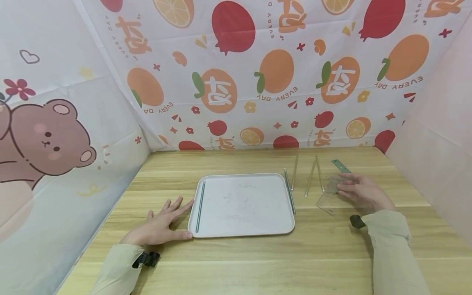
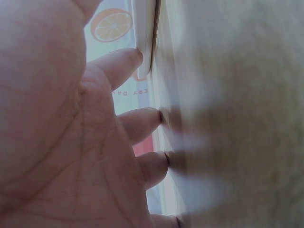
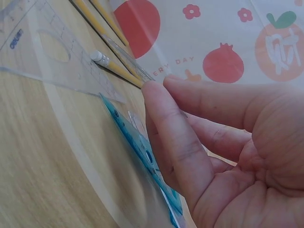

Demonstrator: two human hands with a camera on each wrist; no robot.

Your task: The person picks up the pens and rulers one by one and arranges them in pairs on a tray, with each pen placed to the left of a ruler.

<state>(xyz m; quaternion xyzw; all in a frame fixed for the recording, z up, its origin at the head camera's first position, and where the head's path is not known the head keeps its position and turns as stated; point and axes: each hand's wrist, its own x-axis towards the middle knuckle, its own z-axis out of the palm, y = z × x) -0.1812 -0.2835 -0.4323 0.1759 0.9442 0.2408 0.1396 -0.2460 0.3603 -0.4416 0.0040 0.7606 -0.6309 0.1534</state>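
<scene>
My left hand [image 1: 162, 227] has its fingers spread on the table. Its thumb and index fingertips are at the left rim of a white tray [image 1: 243, 205]; the left wrist view shows one fingertip against the tray's edge [image 2: 145, 38]. Inside the tray, along its left side, lies a green pencil [image 1: 200, 207]. My right hand [image 1: 363, 192] pinches a clear plastic piece with a graduated edge [image 3: 137, 69] between thumb and fingertips; its full shape is hidden. Below that hand are a clear set square [image 3: 28, 47] and a green ruler [image 1: 341, 166].
Another green pencil [image 1: 289, 190] lies along the tray's right rim. Three yellow pencils, one of them near the back [image 1: 295, 172], lie between the tray and my right hand. A fruit-print cloth [image 1: 250, 102] hangs behind the table [image 1: 258, 266].
</scene>
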